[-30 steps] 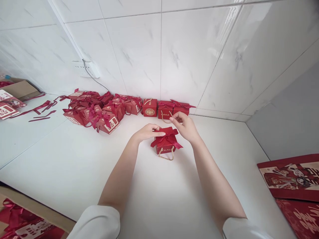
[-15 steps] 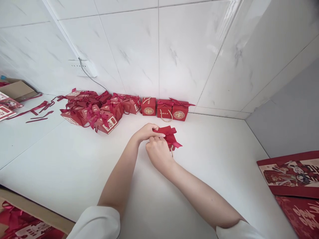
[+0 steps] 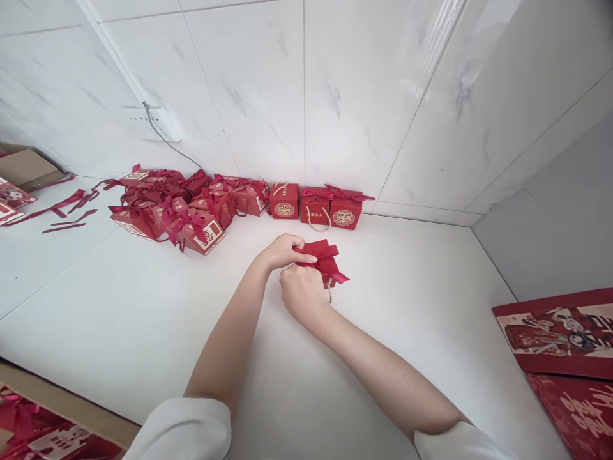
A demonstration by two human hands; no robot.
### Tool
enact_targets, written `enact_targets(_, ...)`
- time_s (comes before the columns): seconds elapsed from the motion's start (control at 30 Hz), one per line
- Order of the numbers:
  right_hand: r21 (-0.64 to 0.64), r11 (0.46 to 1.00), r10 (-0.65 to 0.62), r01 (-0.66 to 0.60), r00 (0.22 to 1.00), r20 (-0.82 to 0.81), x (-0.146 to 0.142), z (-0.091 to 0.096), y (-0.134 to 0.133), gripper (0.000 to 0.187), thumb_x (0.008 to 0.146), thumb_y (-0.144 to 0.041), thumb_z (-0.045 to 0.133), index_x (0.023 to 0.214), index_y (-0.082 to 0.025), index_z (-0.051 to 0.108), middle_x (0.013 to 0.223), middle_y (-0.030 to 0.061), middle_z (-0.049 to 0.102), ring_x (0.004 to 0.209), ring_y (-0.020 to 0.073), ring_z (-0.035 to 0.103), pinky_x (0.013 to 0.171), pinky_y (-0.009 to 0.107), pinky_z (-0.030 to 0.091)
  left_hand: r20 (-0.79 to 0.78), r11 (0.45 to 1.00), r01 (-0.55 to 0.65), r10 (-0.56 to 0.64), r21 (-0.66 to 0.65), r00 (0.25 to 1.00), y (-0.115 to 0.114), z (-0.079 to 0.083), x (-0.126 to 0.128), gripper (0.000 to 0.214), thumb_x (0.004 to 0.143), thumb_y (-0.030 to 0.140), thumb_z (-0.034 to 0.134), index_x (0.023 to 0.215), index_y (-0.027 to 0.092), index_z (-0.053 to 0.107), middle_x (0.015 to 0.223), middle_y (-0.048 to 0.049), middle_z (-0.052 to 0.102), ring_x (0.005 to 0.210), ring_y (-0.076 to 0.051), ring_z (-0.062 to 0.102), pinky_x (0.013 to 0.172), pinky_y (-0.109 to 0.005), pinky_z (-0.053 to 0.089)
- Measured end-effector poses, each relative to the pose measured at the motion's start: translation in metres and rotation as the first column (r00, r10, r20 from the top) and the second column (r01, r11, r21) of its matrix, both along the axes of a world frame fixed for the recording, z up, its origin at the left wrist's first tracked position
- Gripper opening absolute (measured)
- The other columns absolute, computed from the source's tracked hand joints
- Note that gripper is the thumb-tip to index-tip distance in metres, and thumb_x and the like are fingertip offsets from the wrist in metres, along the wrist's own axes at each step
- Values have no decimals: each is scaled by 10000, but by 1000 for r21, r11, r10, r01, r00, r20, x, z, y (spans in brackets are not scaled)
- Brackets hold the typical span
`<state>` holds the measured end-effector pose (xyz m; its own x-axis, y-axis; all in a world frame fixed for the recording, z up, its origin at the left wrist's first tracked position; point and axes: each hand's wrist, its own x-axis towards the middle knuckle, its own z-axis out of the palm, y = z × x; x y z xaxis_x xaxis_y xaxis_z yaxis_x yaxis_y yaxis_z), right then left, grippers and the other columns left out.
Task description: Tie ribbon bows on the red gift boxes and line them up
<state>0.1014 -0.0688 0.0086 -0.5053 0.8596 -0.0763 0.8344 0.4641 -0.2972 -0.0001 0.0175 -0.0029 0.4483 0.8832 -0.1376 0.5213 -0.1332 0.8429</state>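
Note:
A small red gift box [image 3: 317,249] sits on the white table in front of me, with a red ribbon bow [image 3: 328,259] on its top and a twisted gold cord hanging at its near side. My left hand [image 3: 286,251] grips the box's left side, its thumb pressed on top beside the bow. Just nearer to me, my right hand [image 3: 302,289] is closed in a fist-like pinch at the box's near left side. What its fingertips hold is hidden behind the hand.
Several red boxes with bows [image 3: 191,207] are heaped at the back left. More red boxes [image 3: 316,207] stand along the tiled wall. Loose ribbon pieces [image 3: 71,214] lie far left, by a cardboard box [image 3: 29,167]. Red printed bags [image 3: 560,338] lie at right; an open carton [image 3: 62,396] is at lower left.
My right hand's fingers have curled further down at the box's near left side. The left hand and box stay nearly in place; the view has shifted slightly.

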Motion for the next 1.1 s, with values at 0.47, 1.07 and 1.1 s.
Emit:
enact_targets(0.47, -55, 998, 41, -44, 998, -54, 17, 11, 12, 188, 846, -294, 598, 758, -208, 740, 748, 52, 720, 754, 207, 637, 588, 284, 375, -42, 1000, -12, 13, 19, 999, 1, -4, 0, 545, 593, 413, 720, 564, 187, 225, 583, 50, 224, 533, -77, 198, 491, -248, 161)
enact_targets(1.07, -286, 952, -287, 111, 652, -702, 126, 31, 52, 380, 885, -529, 450, 969, -219, 651, 879, 37, 631, 789, 164, 560, 630, 266, 438, 123, 973, -221, 227, -64, 966, -13, 31, -10, 453, 760, 620, 556, 903, 197, 633, 1124, -60, 632, 1038, -227, 552, 905, -356, 404)
enact_targets(1.1, -310, 944, -309, 115, 638, -705, 130, 27, 56, 370, 875, -530, 466, 970, -222, 648, 953, 48, 634, 857, 177, 566, 669, 278, 452, 105, 973, -221, 226, -61, 968, -13, 32, -11, 460, 759, 622, 557, 929, 201, 632, 1129, -61, 633, 1050, -235, 548, 915, -365, 400)
